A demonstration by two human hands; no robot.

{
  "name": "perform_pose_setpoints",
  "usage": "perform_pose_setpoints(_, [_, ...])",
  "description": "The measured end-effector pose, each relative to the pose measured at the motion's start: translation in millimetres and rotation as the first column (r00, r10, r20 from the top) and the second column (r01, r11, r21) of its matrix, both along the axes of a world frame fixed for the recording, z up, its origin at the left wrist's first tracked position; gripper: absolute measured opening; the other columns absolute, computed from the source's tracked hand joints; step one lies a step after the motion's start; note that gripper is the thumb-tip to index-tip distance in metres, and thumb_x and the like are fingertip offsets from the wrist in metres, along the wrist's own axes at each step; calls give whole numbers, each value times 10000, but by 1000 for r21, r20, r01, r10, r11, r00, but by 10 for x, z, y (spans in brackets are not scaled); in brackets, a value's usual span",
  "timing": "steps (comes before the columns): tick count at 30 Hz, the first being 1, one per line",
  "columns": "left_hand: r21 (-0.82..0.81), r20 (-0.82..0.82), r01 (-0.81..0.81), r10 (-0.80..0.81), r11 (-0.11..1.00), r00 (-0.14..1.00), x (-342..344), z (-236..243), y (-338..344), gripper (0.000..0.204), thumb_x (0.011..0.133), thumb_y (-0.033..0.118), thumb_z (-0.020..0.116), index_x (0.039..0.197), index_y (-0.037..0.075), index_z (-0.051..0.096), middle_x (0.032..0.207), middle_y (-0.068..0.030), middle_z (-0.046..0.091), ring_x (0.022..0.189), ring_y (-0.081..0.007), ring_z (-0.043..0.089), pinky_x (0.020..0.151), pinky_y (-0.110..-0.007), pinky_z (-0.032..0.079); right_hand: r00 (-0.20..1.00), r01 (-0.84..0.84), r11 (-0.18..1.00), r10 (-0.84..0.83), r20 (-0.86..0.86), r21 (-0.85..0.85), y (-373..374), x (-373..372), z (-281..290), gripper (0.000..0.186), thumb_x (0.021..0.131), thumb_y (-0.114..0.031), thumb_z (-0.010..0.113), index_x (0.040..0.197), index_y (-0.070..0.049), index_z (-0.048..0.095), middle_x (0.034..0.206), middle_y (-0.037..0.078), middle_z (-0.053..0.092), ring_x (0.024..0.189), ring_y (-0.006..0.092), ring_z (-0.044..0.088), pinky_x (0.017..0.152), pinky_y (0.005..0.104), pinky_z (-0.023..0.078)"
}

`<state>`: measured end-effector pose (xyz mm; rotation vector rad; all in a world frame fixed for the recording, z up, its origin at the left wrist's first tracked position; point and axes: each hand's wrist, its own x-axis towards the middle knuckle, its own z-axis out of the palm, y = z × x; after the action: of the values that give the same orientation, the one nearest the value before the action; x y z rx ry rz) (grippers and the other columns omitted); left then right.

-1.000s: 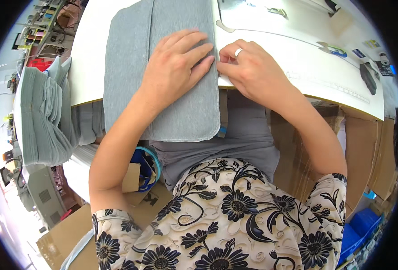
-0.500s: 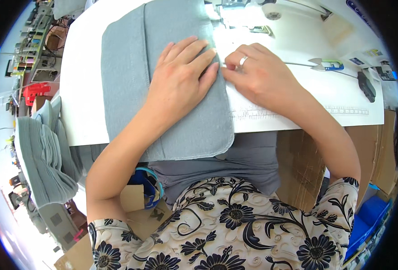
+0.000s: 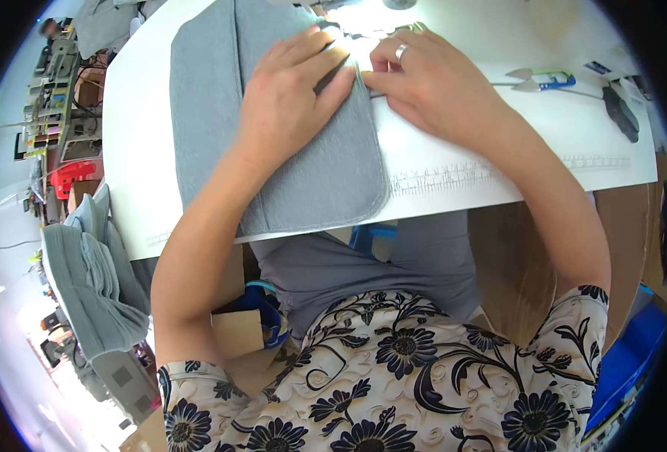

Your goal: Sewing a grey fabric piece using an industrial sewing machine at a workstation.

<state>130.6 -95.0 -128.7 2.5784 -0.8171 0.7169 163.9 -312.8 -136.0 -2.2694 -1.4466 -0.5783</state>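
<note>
A grey fabric panel with a stitched border and a raised lengthwise seam lies on the white tabletop. My left hand rests palm down on it, fingers stretched toward the brightly lit metal parts, apparently a sewing machine's, at the far edge. Beside it, my right hand wears a ring and pinches at the panel's right edge with thumb and forefinger. The exact grip at those fingertips is partly hidden. Glare blurs the far end of the panel.
To the right lie thread snips with a blue handle and a dark-handled tool. Ruler markings run along the near table edge. A stack of folded grey fabric hangs at the left. A blue crate stands low right.
The fabric panel has slid away from me, toward the bright metal parts. Both hands have moved forward with it. My view has shifted slightly too.
</note>
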Motion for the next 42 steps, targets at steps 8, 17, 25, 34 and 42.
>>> perform_pose_setpoints(8, [94,-133,-44,56,995,990,-85,105,103,307,881,220,719,1155,83,709,1248,-106,656,1226,-293,587,984,-368,485,985,-161,986,158,-67,-42,-78,28,189,162,851,-144,614,979,-88,695,949,82,628,920,263,596,822,384,471])
perform_pose_setpoints(17, [78,-213,-8,24,997,977,-525,212,18,299,861,259,719,1101,79,716,1248,-126,633,1249,-318,548,1059,-527,404,967,-237,970,230,-110,-54,-106,-55,312,116,854,-129,627,919,-51,685,910,70,624,877,243,599,794,364,469])
perform_pose_setpoints(25, [123,-154,-64,82,990,985,-647,186,-88,277,863,237,705,1101,93,701,1236,-109,619,1243,-295,551,1042,-534,421,978,-204,979,204,-44,-4,-110,-78,179,260,756,-38,684,1012,-82,704,929,50,594,882,254,584,800,387,484])
perform_pose_setpoints(34, [135,-202,-82,109,987,973,-692,231,-98,341,889,233,695,1200,93,683,1312,-123,616,1297,-296,527,1095,-494,381,989,-143,989,144,-35,23,-68,-130,102,220,800,-68,671,1017,-73,702,936,57,614,897,239,602,817,374,495])
perform_pose_setpoints(42, [100,-174,-82,99,992,980,-537,177,-95,342,887,239,697,1190,85,660,1293,-134,628,1296,-287,531,1090,-489,387,996,-80,997,80,31,-16,-70,-129,113,230,790,-65,670,1019,-67,683,905,52,586,888,227,593,792,362,496])
